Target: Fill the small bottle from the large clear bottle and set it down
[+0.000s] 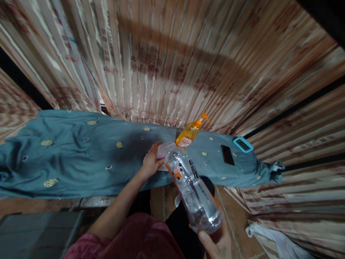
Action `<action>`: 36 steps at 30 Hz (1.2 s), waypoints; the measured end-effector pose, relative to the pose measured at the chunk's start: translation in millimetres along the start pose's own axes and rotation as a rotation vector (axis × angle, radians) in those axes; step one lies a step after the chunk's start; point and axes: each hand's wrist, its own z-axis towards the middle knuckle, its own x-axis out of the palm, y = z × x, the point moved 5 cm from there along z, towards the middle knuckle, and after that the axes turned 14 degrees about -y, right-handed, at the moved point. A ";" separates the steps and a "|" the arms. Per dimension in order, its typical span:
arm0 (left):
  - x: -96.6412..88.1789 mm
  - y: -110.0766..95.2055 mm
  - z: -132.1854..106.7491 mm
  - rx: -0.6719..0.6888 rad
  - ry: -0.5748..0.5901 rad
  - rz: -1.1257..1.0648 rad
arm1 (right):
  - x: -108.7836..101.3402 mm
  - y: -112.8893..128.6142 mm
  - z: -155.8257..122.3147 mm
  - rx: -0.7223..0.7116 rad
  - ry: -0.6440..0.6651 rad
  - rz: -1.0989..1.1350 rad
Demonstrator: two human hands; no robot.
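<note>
My right hand (215,241) grips the base of a clear plastic bottle (195,192) with an orange label, tipped forward so its neck points at the table. My left hand (152,159) rests on a small white packet or cloth (165,151) lying on the teal embroidered tablecloth (81,158); its fingers curl over the packet's edge. An orange pump bottle (190,132) stands upright just beyond the packet.
A black phone (228,155) and a small blue-framed digital device (243,144) lie on the cloth at the right. Striped curtains (175,61) hang behind the table. A white plastic bag (272,241) lies on the floor at the right; a dark grey box (37,230) sits lower left.
</note>
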 end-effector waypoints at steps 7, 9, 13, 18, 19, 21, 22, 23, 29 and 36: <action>-0.5 -0.6 -0.1 -0.007 0.009 0.037 | 3.6 3.0 -2.4 -0.020 -0.007 0.028; -0.8 -0.2 0.0 -0.006 0.012 0.033 | 3.6 2.4 -3.2 -0.030 0.016 0.012; -1.2 0.3 -0.1 -0.005 -0.004 0.025 | 2.1 0.4 -4.4 -0.027 0.012 -0.006; 0.5 0.9 -1.5 0.003 0.001 0.031 | 3.2 0.8 -3.7 -0.012 0.007 0.028; 0.9 1.1 -1.9 0.005 0.006 0.034 | 3.1 0.8 -3.2 -0.007 0.008 0.042; 1.4 1.6 -2.5 0.006 0.014 0.048 | 1.4 0.5 -1.8 -0.005 0.006 0.056; 1.6 1.8 -2.7 0.007 0.017 0.058 | 0.2 0.4 -0.9 -0.013 0.009 0.049; 1.6 1.8 -2.8 0.011 0.018 0.069 | -0.9 0.5 -0.1 -0.025 0.019 0.032; 0.7 2.1 -1.6 0.040 0.001 0.110 | -1.5 2.1 0.8 -0.074 0.064 -0.042; 2.4 4.9 -3.3 0.062 0.004 0.058 | 5.3 5.2 -3.7 -0.055 0.024 0.014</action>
